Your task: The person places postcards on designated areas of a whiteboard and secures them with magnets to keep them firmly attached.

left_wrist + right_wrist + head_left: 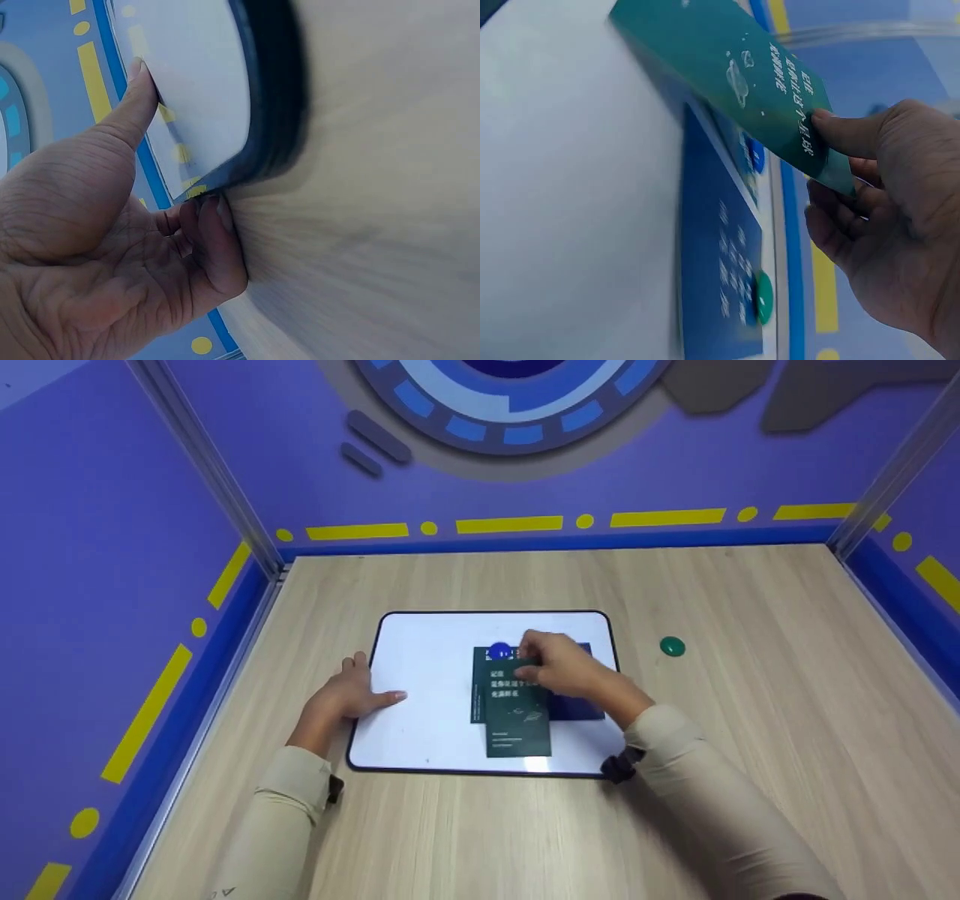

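A whiteboard (427, 735) with a dark rim lies flat on the table. My left hand (349, 694) holds its left edge, thumb over the white surface; in the left wrist view the curled fingers (221, 247) meet the rim. With thumb and fingers, my right hand (562, 664) pinches one end of a dark green card (517, 727) printed in white, tilted above the board in the right wrist view. Behind it lies another green card (478, 690) with a blue round magnet (500, 651) on its top. A dark blue card (720, 262) lies beside that, a green magnet (763, 296) at its top edge.
Another green round magnet (673, 646) sits on the wooden table (750, 720), right of the whiteboard. Printed purple-blue panels (510, 495) stand along the table's back and sides.
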`<state>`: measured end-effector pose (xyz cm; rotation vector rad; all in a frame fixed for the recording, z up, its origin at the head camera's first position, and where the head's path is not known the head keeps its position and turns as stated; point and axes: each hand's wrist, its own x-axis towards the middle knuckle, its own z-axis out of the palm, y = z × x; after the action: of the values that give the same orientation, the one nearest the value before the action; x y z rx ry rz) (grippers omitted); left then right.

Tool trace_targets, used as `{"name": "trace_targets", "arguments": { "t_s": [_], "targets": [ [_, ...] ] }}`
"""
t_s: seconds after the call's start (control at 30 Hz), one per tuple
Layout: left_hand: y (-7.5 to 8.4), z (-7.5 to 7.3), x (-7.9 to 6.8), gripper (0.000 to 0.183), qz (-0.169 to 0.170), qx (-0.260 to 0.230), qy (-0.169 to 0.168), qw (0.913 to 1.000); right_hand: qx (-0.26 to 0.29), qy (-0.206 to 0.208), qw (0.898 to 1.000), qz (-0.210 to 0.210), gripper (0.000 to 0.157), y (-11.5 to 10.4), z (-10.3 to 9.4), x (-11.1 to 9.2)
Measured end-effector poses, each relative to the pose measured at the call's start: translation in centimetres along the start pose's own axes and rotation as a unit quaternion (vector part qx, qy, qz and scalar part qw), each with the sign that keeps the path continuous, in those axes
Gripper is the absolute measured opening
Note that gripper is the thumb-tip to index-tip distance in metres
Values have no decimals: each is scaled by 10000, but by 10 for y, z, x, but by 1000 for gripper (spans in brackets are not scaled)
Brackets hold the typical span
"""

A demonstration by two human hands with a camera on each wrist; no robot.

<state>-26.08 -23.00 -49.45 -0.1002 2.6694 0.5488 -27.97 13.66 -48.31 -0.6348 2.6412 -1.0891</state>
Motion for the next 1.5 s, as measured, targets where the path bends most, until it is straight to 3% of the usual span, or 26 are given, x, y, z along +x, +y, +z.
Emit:
{"name": "trace_targets", "arguments": {
  "t_s": [0.2, 0.43, 0.77, 1.0, 1.13, 1.5],
  "targets": [
    [-4, -2, -1, 119, -29, -41, -7, 10000, -673, -271, 9974, 41, 17, -20, 38, 30],
    [-2, -1, 2, 119, -177, -161, -118, 9996, -857, -330, 9954, 270, 17, -36, 65, 59],
    [-1, 0, 2, 119, -154, -327, -192, 9992, -1313, 201, 9906, 311, 18, -42, 75, 89],
    [-4, -3, 2, 117, -223, -454, -290, 9983, -1583, 323, 9867, 168, 22, -46, 83, 108],
    [-6, -3, 0, 116, -277, -454, -332, 9980, -1500, 371, 9878, 197, 24, -48, 89, 113],
    [-3, -3, 3, 116, -224, -454, -381, 9980, -2083, 300, 9772, 266, 30, -51, 93, 114]
  ]
}}
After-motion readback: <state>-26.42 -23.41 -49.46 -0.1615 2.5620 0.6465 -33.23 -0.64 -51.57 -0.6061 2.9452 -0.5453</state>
